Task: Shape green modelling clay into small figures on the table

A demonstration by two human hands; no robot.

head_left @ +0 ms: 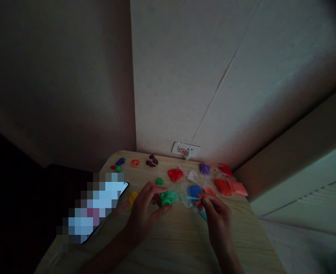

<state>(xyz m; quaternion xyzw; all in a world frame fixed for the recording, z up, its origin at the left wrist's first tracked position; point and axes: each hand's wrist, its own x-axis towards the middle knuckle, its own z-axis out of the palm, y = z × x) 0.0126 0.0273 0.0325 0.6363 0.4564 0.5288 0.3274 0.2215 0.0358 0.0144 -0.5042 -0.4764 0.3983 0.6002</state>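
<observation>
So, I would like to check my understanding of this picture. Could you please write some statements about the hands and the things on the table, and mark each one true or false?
1. The left hand pinches a shiny green piece. True.
2. Both hands hold the same kind of thing. False: the right hand holds a thin light-blue tool.
3. The purple packet lies closer to the wall than the blue packet. True.
4. A lit screen is to the right of both hands. False: the phone lies to their left.
5. The wall socket is beyond the far edge of the table. True.
6. Every packet is blue. False: there is a red packet, for example.
</observation>
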